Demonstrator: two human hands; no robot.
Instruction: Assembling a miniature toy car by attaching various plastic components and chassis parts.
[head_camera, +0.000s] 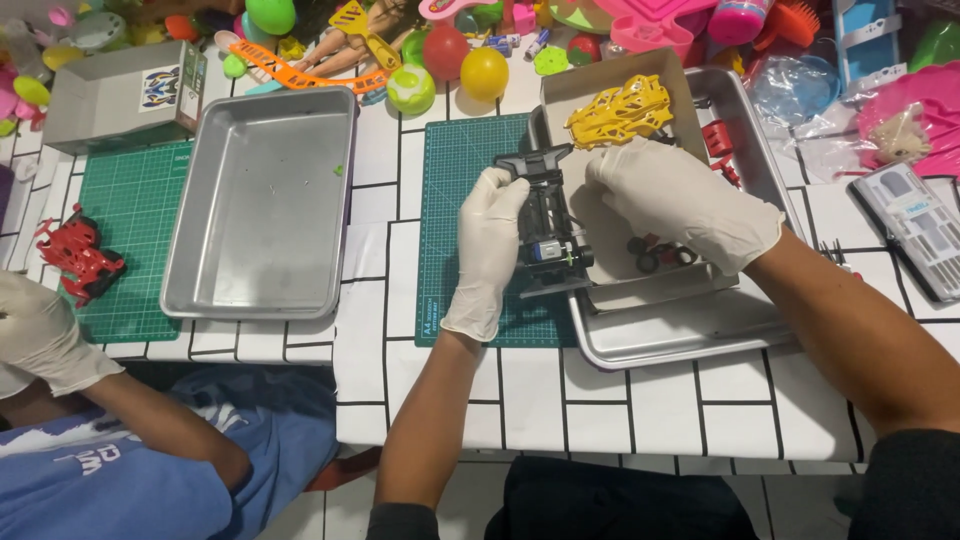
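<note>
Head view looks straight down on it: a black toy car chassis (548, 225) with a small silver and blue motor at its near end is being held between the two gloved hands, over the seam where the green cutting mat (462, 180) meets the metal tray (690, 335). The left hand (488, 250) is wrapped along the chassis's left side, fingers curled in at the far end, so it's closed on the part. The right hand (685, 200) is laid over the far right corner, fingertips touching the chassis; whether it's properly gripped or just steadied there can't be told, since the palm hides it.

For doing this bit well: the chassis is probably best kept low and level over the tray, so anything that pops loose gets caught rather than lost on the bench. A firm hold from the left with only light fingertip work from the right looks like the way to go, since the motor end seems to be where the small stuff sits.

Just past the right hand's fingers, a yellow lattice body shell (620, 110) is lying in an open cardboard box (610, 70) inside the tray. Under the right wrist, a few small black wheels (655, 255) can be seen. An empty-looking second tray (260, 200) sits well left of the left hand, and farther left another person's gloved hand (40, 335) is near a red chassis (78, 255).
</note>
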